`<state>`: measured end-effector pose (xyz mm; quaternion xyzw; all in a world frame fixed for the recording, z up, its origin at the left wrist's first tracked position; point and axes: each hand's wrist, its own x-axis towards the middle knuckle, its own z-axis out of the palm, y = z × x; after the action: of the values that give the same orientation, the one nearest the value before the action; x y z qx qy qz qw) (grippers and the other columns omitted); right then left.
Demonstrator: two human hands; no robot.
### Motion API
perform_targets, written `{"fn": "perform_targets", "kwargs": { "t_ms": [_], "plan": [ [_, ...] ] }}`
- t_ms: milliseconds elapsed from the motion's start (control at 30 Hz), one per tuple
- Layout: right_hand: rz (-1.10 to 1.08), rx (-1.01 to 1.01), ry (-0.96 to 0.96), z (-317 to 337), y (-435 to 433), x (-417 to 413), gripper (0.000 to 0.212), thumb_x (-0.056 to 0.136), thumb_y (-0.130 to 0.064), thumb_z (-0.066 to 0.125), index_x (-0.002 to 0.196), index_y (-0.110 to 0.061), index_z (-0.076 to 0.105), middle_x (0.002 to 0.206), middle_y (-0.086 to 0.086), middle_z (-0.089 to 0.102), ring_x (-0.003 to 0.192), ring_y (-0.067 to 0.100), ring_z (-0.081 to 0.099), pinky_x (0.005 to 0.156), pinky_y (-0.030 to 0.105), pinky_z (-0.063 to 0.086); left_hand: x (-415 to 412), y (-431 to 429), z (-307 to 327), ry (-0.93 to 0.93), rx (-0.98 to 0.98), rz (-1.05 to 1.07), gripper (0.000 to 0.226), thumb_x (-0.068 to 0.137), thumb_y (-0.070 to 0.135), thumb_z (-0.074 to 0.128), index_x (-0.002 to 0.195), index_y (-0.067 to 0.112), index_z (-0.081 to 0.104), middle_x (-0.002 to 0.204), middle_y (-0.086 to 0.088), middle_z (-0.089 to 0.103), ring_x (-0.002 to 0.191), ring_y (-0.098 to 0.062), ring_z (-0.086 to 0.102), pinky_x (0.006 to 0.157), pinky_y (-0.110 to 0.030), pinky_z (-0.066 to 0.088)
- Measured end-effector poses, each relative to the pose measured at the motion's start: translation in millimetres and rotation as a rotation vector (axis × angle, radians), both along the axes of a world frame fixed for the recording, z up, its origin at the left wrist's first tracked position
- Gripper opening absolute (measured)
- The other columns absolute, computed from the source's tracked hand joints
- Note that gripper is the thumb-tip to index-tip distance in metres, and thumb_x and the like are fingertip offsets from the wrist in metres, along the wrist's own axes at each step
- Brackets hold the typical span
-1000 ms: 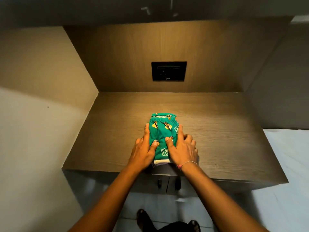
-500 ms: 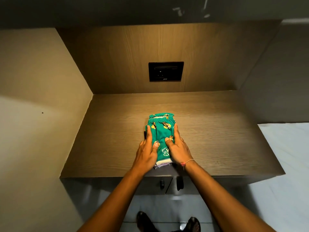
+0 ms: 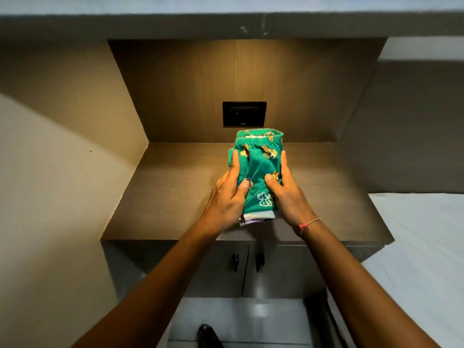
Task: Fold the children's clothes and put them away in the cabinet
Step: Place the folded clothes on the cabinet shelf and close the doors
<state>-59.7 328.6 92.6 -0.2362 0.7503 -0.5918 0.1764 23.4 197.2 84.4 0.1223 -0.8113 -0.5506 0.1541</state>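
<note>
- The left hand and the right hand clasp one folded bundle of green printed clothes from either side, thumbs pressed on top and fingers wrapped along the edges.
- The bundle looks raised off the bench, its far end with the elastic waistband tilted up toward the back wall; whether the near end touches the wood I cannot tell. A pale layer shows at the near edge under the green.
- A thin cord bracelet sits on the right wrist.
- On the back wall, just above the bundle, is a dark socket plate.
- Below the bench edge are two shut cabinet doors with small dark handles.
- To the right lies a white bed; the floor below is pale tile.
- Folding looks finished; the step in hand seems to be carrying the bundle to storage.
- Next, one hand must take the whole bundle so the other can open a door, keeping the folds squeezed so they don't slip apart.
</note>
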Motion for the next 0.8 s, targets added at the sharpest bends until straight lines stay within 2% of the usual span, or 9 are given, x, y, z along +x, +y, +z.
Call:
{"fn": "perform_targets", "kwargs": {
  "t_ms": [133,267,400,533,667,733,800],
  "plan": [
    [0.017,-0.135,0.084,57.4,47.9,18.1,0.074,0.087,-0.042,0.046,0.147,-0.052,0.004,0.136,-0.005,0.055,0.112,0.014,0.063,0.096,0.047,0.052,18.2,43.4,57.8,0.124,-0.015,-0.042,0.069,0.103,0.020,0.041,0.151,0.045,-0.002,0.145,0.002,0.043,0.125,-0.016,0.053,0.097,-0.045,0.053],
    [0.015,-0.250,0.154,114.3,91.2,33.3,0.073,0.086,-0.043,0.049,0.145,-0.057,0.008,0.140,-0.002,0.051,0.112,0.016,0.064,0.094,0.047,0.054,32.4,80.8,114.9,0.285,0.011,-0.131,0.069,0.103,0.018,0.042,0.147,0.052,0.000,0.146,0.005,0.041,0.125,-0.017,0.055,0.094,-0.046,0.054],
    [0.022,-0.335,0.281,171.2,121.3,35.4,0.072,0.085,-0.044,0.053,0.145,-0.057,0.015,0.135,-0.008,0.056,0.110,0.013,0.065,0.094,0.047,0.052,38.4,107.6,173.2,0.433,-0.053,-0.177,0.068,0.100,0.024,0.044,0.148,0.051,0.004,0.145,0.016,0.042,0.125,-0.008,0.054,0.095,-0.036,0.054],
    [-0.004,-0.334,0.382,231.2,137.8,21.8,0.075,0.078,-0.050,0.054,0.143,-0.060,0.018,0.130,-0.013,0.061,0.111,0.015,0.065,0.099,0.049,0.048,23.9,124.9,234.5,0.499,-0.107,-0.183,0.068,0.099,0.027,0.046,0.149,0.051,0.006,0.148,0.010,0.044,0.125,-0.012,0.055,0.100,-0.041,0.051],
    [-0.079,-0.281,0.426,289.3,143.3,-9.6,0.083,0.069,-0.053,0.054,0.144,-0.057,0.018,0.133,-0.010,0.059,0.115,0.019,0.062,0.101,0.048,0.047,-9.7,130.0,288.6,0.524,-0.154,-0.165,0.067,0.102,0.021,0.046,0.151,0.047,0.008,0.137,0.023,0.047,0.117,-0.003,0.058,0.094,-0.029,0.054],
    [-0.142,-0.219,0.466,317.8,141.4,-32.6,0.083,0.069,-0.049,0.053,0.144,-0.055,0.019,0.138,-0.008,0.055,0.121,0.022,0.057,0.103,0.049,0.044,-36.0,127.4,312.0,0.513,-0.116,-0.198,0.066,0.102,0.023,0.047,0.151,0.047,0.009,0.128,0.031,0.048,0.115,-0.001,0.059,0.092,-0.027,0.054],
    [-0.174,-0.199,0.430,340.2,138.3,-61.5,0.078,0.072,-0.037,0.052,0.145,-0.049,0.026,0.134,-0.002,0.059,0.114,0.025,0.061,0.099,0.049,0.048,-69.9,124.0,330.1,0.478,-0.081,-0.204,0.064,0.102,0.023,0.047,0.152,0.044,0.013,0.133,0.023,0.052,0.115,-0.006,0.060,0.094,-0.033,0.055]
  ]
}}
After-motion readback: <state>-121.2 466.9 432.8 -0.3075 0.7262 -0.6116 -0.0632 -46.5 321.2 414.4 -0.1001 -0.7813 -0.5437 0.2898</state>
